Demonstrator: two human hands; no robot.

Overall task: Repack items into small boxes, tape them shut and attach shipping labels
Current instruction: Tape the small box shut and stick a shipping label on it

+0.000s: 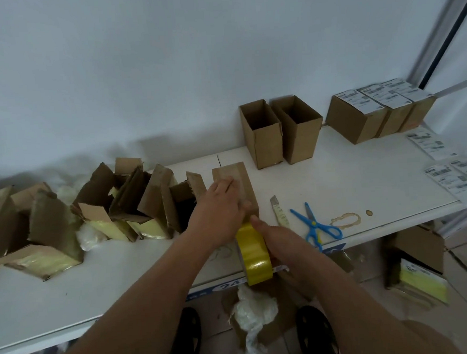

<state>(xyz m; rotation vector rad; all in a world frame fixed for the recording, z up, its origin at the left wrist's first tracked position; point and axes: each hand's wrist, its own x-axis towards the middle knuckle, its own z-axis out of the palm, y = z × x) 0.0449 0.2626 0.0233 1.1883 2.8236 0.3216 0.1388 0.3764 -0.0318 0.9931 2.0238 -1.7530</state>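
Note:
A small closed cardboard box lies on the white table in the middle. My left hand rests flat on top of it, fingers straight. Just in front of the box, my right hand grips a yellow roll of tape held against the box's near end. Two open empty boxes stand upright behind. Several sealed boxes with shipping labels sit at the back right. Loose labels lie along the right edge.
Torn-open old boxes with yellow contents crowd the left half of the table. A utility knife and blue scissors lie right of my hands. Crumpled plastic and another box are on the floor.

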